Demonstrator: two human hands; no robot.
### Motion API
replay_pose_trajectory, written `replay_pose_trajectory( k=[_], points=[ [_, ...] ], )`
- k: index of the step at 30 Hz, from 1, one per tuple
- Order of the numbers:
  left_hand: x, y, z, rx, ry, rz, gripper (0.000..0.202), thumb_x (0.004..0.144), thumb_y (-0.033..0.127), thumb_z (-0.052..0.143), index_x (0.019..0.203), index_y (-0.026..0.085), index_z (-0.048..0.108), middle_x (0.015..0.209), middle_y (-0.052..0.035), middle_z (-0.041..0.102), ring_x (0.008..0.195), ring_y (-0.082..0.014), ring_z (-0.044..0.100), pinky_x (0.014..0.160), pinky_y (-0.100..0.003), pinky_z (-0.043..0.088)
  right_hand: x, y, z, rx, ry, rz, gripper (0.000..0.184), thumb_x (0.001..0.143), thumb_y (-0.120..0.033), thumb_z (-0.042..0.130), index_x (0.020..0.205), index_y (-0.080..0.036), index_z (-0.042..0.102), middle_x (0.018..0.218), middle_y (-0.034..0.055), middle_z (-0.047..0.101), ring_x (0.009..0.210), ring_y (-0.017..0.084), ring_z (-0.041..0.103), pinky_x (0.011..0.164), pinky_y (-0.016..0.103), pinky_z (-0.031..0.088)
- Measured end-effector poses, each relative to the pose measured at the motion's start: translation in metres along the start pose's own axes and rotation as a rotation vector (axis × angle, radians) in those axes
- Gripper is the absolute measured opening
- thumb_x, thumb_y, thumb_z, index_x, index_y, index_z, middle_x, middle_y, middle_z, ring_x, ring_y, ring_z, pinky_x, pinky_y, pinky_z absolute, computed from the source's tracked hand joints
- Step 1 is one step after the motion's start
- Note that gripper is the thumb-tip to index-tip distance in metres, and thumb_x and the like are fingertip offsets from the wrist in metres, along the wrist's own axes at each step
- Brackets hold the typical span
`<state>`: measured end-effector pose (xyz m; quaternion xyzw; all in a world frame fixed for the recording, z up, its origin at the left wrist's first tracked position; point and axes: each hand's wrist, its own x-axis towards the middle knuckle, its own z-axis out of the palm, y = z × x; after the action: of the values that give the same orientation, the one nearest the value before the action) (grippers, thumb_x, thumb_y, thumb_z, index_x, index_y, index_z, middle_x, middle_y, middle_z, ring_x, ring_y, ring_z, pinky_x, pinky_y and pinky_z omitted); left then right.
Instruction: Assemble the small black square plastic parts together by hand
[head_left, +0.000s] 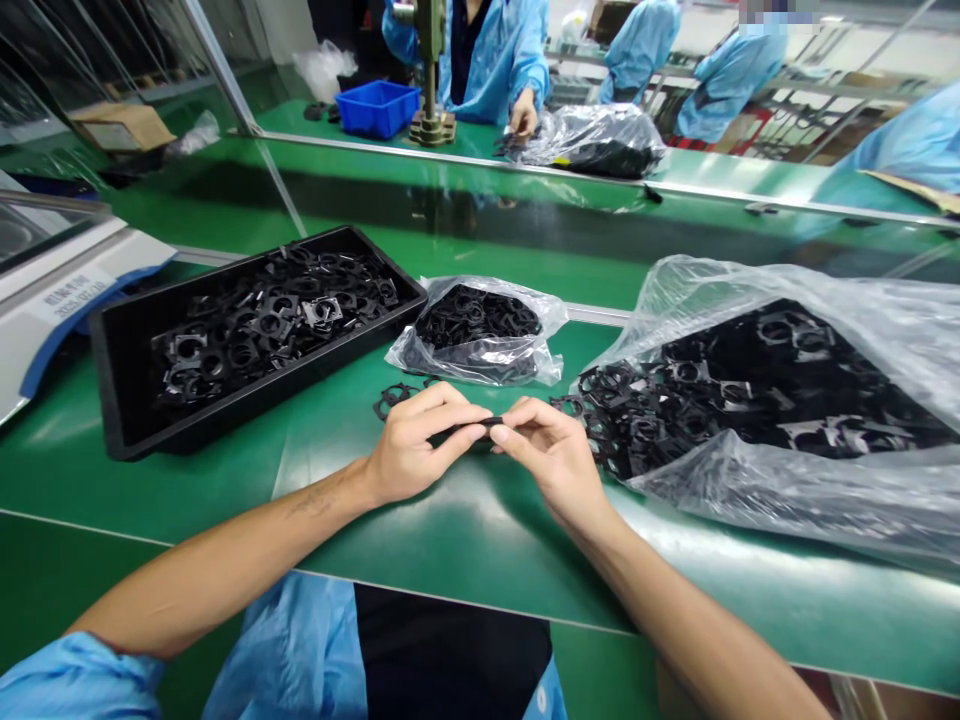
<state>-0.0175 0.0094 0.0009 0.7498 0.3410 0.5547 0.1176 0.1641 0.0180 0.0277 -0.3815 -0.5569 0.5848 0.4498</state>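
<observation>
Between my two hands, just above the green table, is a thin black plastic part (489,422) seen almost edge-on. My left hand (416,445) pinches its left end with thumb and fingers. The right end sits in the pinch of my right hand (551,450). Fingers cover most of it, so its full shape is hidden. Behind my left hand lie loose black ring-shaped parts (391,398). To the right, black plastic parts (645,420) spill from the mouth of a large clear bag (720,275), close to my right hand.
A black tray (112,390) of ring-shaped parts stands at left, beside a white scale-like machine (67,290). A smaller clear bag (551,310) of black parts lies ahead. Beyond a glossy green strip, a co-worker's hand (523,115) is near another bag (592,135) and a blue bin (379,108).
</observation>
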Motion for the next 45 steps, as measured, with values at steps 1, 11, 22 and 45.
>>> replay_pose_trajectory(
  k=[1, 11, 22, 45],
  points=[
    [-0.0003, 0.0002, 0.0002, -0.004, -0.004, -0.002, 0.013, 0.095, 0.017, 0.067, 0.105, 0.017, 0.075, 0.086, -0.0044, 0.073, 0.076, -0.0119, 0.066, 0.071, -0.024, 0.056, 0.0000, -0.0006, 0.0001, -0.002, -0.003, -0.005, 0.037, 0.076, -0.050, 0.085, 0.069, -0.019, 0.065, 0.070, -0.0017, 0.060, 0.065, 0.012, 0.057, 0.067, 0.027, 0.052],
    [-0.0012, 0.0017, 0.0005, -0.030, -0.041, -0.039, 0.022, 0.096, 0.017, 0.064, 0.116, 0.016, 0.071, 0.094, -0.0070, 0.074, 0.085, -0.0149, 0.067, 0.078, -0.028, 0.057, 0.0014, 0.0005, -0.0042, -0.041, 0.056, -0.054, 0.031, 0.075, -0.047, 0.087, 0.087, -0.022, 0.074, 0.086, 0.0018, 0.069, 0.077, 0.016, 0.063, 0.074, 0.029, 0.056],
    [-0.0008, 0.0037, 0.0005, -0.049, -0.044, -0.087, 0.020, 0.096, 0.019, 0.063, 0.113, 0.017, 0.073, 0.094, -0.0067, 0.075, 0.083, -0.0153, 0.067, 0.077, -0.028, 0.056, 0.0001, 0.0029, -0.0048, -0.043, 0.076, -0.035, 0.030, 0.076, -0.046, 0.086, 0.092, -0.023, 0.078, 0.089, 0.0037, 0.074, 0.079, 0.017, 0.066, 0.074, 0.031, 0.060],
    [0.0008, -0.0057, 0.0013, -0.295, -0.039, -0.438, 0.025, 0.099, 0.038, 0.060, 0.104, 0.016, 0.072, 0.095, -0.0074, 0.075, 0.080, -0.0150, 0.071, 0.070, -0.023, 0.058, -0.0049, 0.0013, -0.0034, -0.281, 0.049, -0.292, 0.007, 0.088, -0.031, 0.076, 0.087, -0.024, 0.076, 0.095, 0.0061, 0.071, 0.093, 0.022, 0.067, 0.088, 0.039, 0.058]
  ],
)
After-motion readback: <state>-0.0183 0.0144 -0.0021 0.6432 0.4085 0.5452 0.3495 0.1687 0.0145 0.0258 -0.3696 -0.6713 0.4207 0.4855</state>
